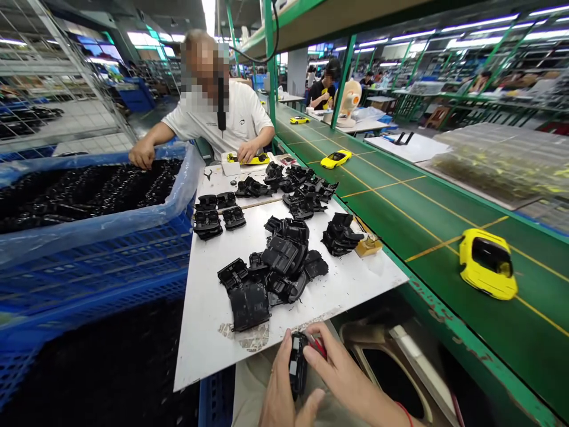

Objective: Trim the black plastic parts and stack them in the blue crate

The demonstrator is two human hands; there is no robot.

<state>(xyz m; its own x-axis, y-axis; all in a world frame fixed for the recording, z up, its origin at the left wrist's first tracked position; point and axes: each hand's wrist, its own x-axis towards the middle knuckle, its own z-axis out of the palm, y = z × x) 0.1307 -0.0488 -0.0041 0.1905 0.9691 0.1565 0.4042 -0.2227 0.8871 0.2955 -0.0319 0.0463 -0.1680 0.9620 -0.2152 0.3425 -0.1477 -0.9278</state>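
At the near edge of the white table, my left hand [281, 382] is closed around a black plastic car part [297, 365] with light grey patches on its face. My right hand [335, 365] is closed beside it, fingers bent round a small red-handled tool [319, 347]; its working end is hidden. The right thumb and fingertips are close to the part's upper end. Just beyond my hands lies a loose heap of black plastic car interior parts [282, 255]. A smaller black stack [341, 234] stands to the right of it.
A green conveyor belt [391, 196] runs along the right, carrying yellow toy cars [488, 264]. A blue crate [102, 243] lined with plastic stands left. Across the white table [208, 332], a co-worker [222, 112] in a white shirt touches a yellow car body [262, 159]. A dark screwdriver [221, 112] hangs there.
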